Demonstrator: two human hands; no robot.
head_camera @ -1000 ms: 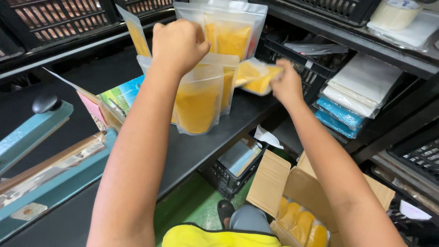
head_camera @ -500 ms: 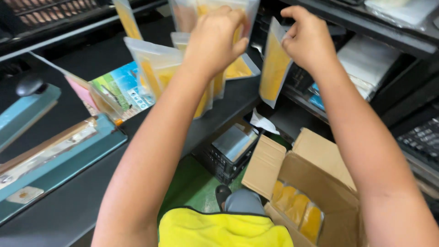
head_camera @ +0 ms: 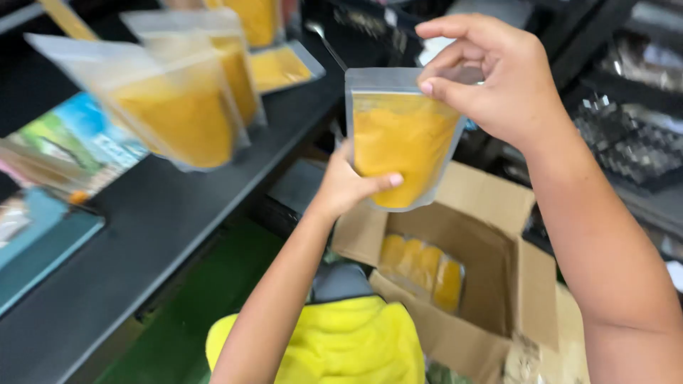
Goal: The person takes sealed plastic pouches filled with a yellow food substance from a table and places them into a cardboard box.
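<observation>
Held pouch: a clear stand-up pouch (head_camera: 402, 139) filled with yellow-orange powder, upright, in mid-air at about 1 o'clock from the frame centre, above the open box.
Left hand: the left hand (head_camera: 348, 186) cups the pouch's lower edge from the 7 o'clock side, thumb laid across the front of the pouch near its bottom, the other fingers hidden behind it.
Right hand: the right hand (head_camera: 491, 75) pinches the pouch's top right corner at 2 o'clock, thumb in front on the clear strip, fingers curled over the top.
Cardboard box: an open brown cardboard box (head_camera: 484, 284) at 5 o'clock, directly below the held pouch, flaps folded outward.
Packed pouches: a row of similar yellow pouches (head_camera: 421, 269) standing inside the box against its left wall.
Table: a dark table (head_camera: 171, 235) running from 8 o'clock up to 12 o'clock.
Pouches on table: several filled pouches (head_camera: 174, 117) stand at 10 to 11 o'clock, blurred; one more lies flat behind them.
Colourful sheets: printed blue-and-green packets (head_camera: 71, 146) lie flat at 9 o'clock.
Yellow cloth: a bright yellow garment (head_camera: 334, 345) at 6 o'clock, just beside the box.
Crates: dark plastic crates (head_camera: 626, 142) at 3 o'clock, beyond the right forearm.
</observation>
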